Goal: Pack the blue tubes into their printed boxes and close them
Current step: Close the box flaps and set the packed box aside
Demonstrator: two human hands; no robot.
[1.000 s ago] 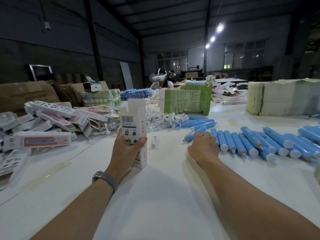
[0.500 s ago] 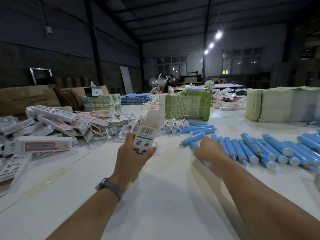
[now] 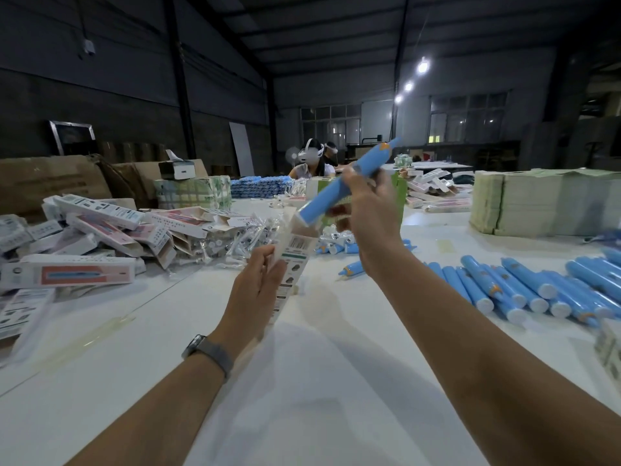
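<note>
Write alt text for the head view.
Right hand holds a blue tube aimed cap-first at the open top of a printed box held by the left hand, above a white table. More tubes lie right, boxes left.

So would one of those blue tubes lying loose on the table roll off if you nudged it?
Probably: the blue tubes look round and smooth, and the table looks flat. Each narrows toward its tip, so it might curve.

Dim warehouse hall around a long white worktop (image 3: pixel 319 381).
Dark walls (image 3: pixel 117 95) and a dark beamed roof (image 3: pixel 336 25); three ceiling lamps (image 3: pixel 422 66) glow at 1 o'clock, and grid-paned windows (image 3: pixel 467 121) line the far wall at 12 to 1 o'clock.
</note>
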